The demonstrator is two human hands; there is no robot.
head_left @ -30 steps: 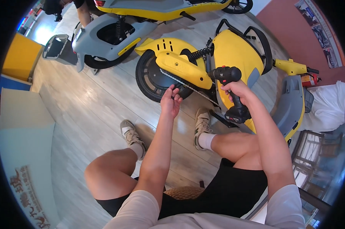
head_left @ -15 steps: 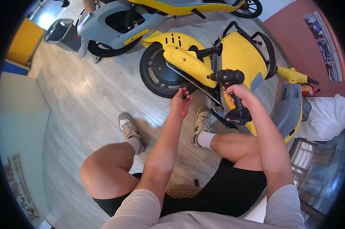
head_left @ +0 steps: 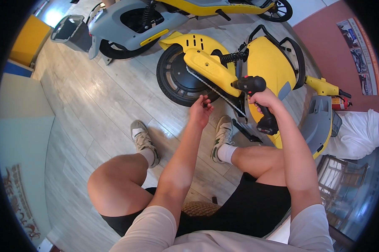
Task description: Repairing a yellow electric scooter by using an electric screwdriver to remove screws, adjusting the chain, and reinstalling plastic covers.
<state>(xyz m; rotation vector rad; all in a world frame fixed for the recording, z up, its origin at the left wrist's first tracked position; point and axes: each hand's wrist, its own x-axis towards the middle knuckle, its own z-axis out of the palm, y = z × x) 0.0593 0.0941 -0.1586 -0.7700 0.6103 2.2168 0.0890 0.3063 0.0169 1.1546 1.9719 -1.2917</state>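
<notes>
A black cordless drill (head_left: 252, 85) is in my right hand (head_left: 265, 101), whose fingers wrap round its grip. Its nose points left and meets, or nearly meets, the rear end of the yellow chain cover (head_left: 210, 66) on a yellow scooter (head_left: 267, 61). My left hand (head_left: 201, 111) is held in front of the scooter's black wheel (head_left: 183, 77), apart from the drill. Its fingers are curled together; a small dark thing seems to be between them, too small to name. A silver chain (head_left: 212, 89) runs along the cover's lower edge.
Behind stands a second scooter (head_left: 118, 31), grey and yellow, with a grey basket (head_left: 72, 33). A black spring shock (head_left: 233, 57) sits above the chain cover. At right are a white cloth (head_left: 357, 134), a red extinguisher (head_left: 340, 103) and a glass-topped table (head_left: 344, 180). My shoes (head_left: 223, 136) rest on wood flooring.
The drill has turned slightly in my right hand, its battery end shifting right and up. My left hand has barely moved. The whole view has shifted a little.
</notes>
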